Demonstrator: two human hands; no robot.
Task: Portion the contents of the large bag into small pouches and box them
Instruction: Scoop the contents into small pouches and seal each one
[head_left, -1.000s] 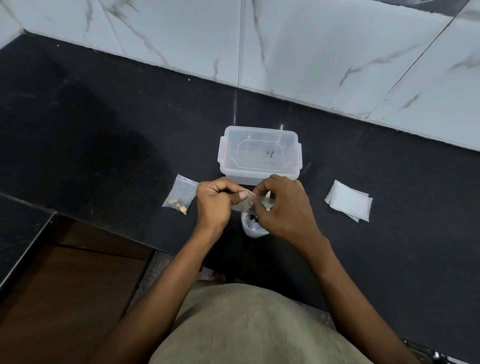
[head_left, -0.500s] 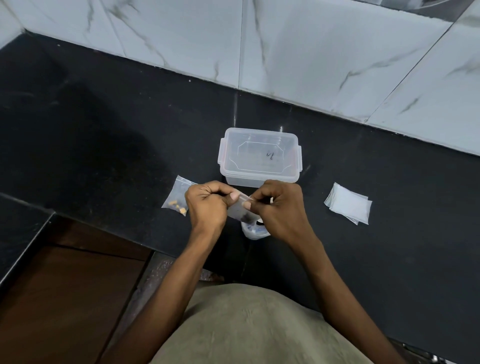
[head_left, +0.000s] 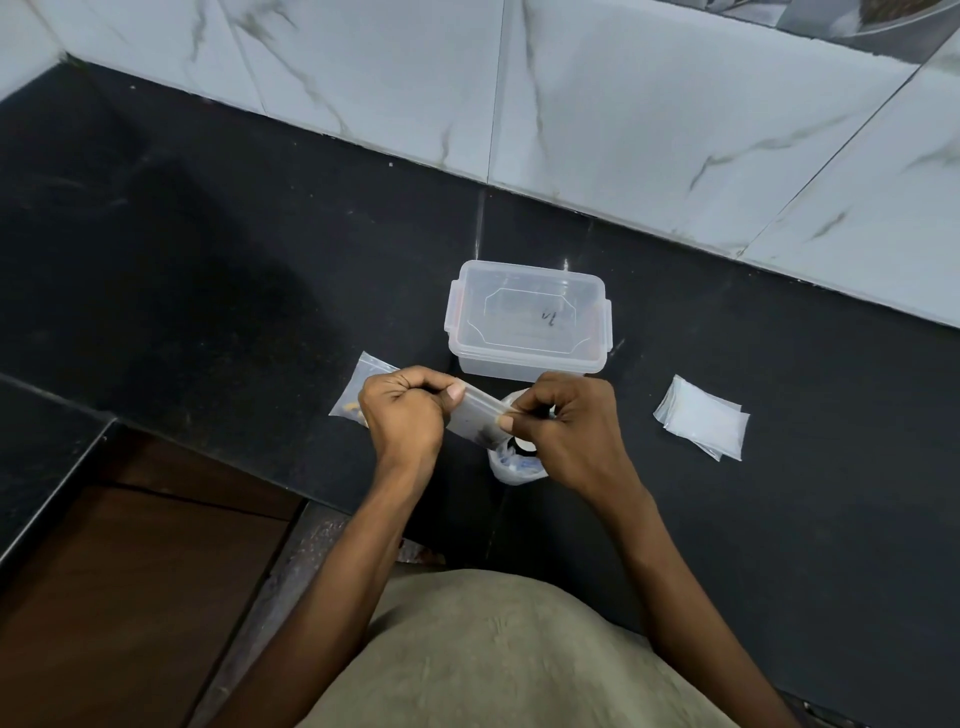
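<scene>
We see both hands raised over the near part of a black stone counter (head_left: 208, 270), sharing one small clear pouch (head_left: 475, 418). The left hand (head_left: 402, 415) has its fingers curled tight, thumb pressed on the pouch's left end; the right hand (head_left: 566, 426) pinches the right end between thumb and forefinger, the other fingers bent loosely behind. The pouch is stretched between them, tilted down to the right, with something dark inside that we cannot make out.

Just below it, partly under the right hand, sits the large bag (head_left: 511, 467) — a crumpled white plastic bag, mouth up, with small pieces inside. Its near side lies close to the counter's front edge. Just beyond the hands stands a clear plastic box (head_left: 527, 319) with its lid on, side latches at left and right. A filled pouch (head_left: 358, 387) holding yellowish bits lies flat left of the left hand, partly hidden by it. To the right, well apart from the hands, a small stack of empty pouches (head_left: 701, 418) lies fanned on the counter.

The counter's far edge meets a white marble-tiled wall (head_left: 675, 104). At near left the counter steps back, and a brown wooden surface (head_left: 130, 571) shows below the edge. Wide bare counter stretches left of the box and right of the stack.
</scene>
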